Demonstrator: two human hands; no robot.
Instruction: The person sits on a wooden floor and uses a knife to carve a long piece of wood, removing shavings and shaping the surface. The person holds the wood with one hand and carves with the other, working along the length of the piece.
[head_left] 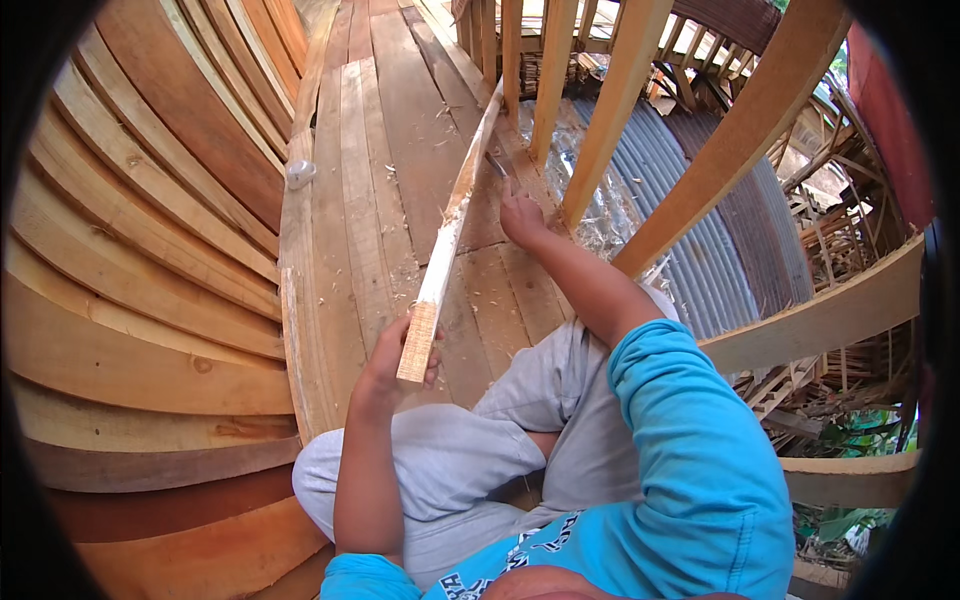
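Observation:
A long squared wooden strip (pixel 450 230) stretches from above my lap toward the far railing. Its near end is cut square, and its sides show pale shaved wood with darker, rougher patches further along. My left hand (pixel 385 355) is wrapped round the strip close to that near end. To the right of the strip, my right hand (pixel 522 217) is closed round the handle of a knife-like tool. Its thin dark blade (pixel 495 164) points up toward the strip's far half; I cannot tell whether it touches. The handle is mostly hidden by my fingers.
Wood shavings are scattered over the plank floor (pixel 345 200). A small clear plastic object (pixel 299 174) lies by the left plank wall (pixel 150 290). Wooden railing posts (pixel 610 110) stand close on the right, with corrugated metal sheets (pixel 700 190) beyond and below them.

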